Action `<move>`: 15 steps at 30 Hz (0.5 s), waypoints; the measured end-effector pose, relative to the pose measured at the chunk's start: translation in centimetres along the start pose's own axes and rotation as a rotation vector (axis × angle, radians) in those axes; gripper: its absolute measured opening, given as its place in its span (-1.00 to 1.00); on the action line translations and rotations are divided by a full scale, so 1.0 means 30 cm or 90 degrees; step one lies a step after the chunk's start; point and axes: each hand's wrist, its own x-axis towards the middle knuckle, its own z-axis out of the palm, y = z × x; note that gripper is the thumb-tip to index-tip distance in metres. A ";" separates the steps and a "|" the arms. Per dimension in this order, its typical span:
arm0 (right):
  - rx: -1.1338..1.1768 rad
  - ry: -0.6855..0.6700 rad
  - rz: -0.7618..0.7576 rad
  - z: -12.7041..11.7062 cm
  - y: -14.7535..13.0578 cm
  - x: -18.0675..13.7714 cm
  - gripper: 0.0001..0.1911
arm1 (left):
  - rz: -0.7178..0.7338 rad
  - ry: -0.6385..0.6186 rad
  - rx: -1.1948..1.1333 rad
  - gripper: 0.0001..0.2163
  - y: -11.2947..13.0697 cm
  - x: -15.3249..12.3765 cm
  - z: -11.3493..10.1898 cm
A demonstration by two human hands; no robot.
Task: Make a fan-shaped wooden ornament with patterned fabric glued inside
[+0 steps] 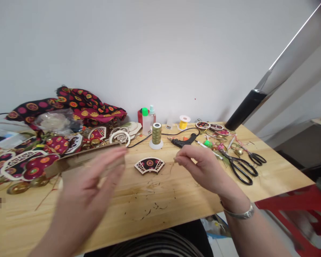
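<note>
My left hand (92, 185) hovers over the wooden table (160, 203) at the left of centre, blurred by motion, its fingers stretched out and apart with nothing in them. My right hand (203, 167) is at the right of centre, fingertips pinched together on a thin golden thread that is hard to make out. A fan-shaped wooden ornament (149, 165) with red and black fabric lies flat on the table between the two hands. A spool of gold-green thread (156, 135) stands upright just behind it.
Black scissors (240, 167) lie right of my right hand, a smaller pair (255, 157) beyond. A black glue gun (184, 141), glue bottles (146, 121), a yellow spool (183, 123), patterned fabric (77, 103) and several finished ornaments (29, 164) crowd the back and left. A red stool (296, 210) stands at right.
</note>
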 end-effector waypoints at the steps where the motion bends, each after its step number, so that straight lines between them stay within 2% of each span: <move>1: 0.006 -0.009 -0.004 0.013 -0.010 0.002 -0.80 | 0.059 -0.016 0.064 -0.62 0.021 -0.011 0.061; 3: 0.021 -0.031 -0.009 0.040 -0.025 0.002 -0.80 | 0.061 -0.130 0.035 -0.61 0.041 -0.025 0.159; 6: 0.028 -0.054 -0.003 0.078 -0.034 -0.002 -0.79 | -0.002 -0.194 -0.088 -0.59 0.031 -0.032 0.228; 11: 0.035 -0.059 0.014 0.107 -0.029 -0.005 -0.74 | -0.047 -0.168 -0.098 -0.74 -0.001 -0.033 0.230; 15: 0.035 -0.062 0.018 0.122 -0.033 -0.002 -0.78 | -0.071 -0.122 -0.070 -0.77 -0.018 -0.035 0.224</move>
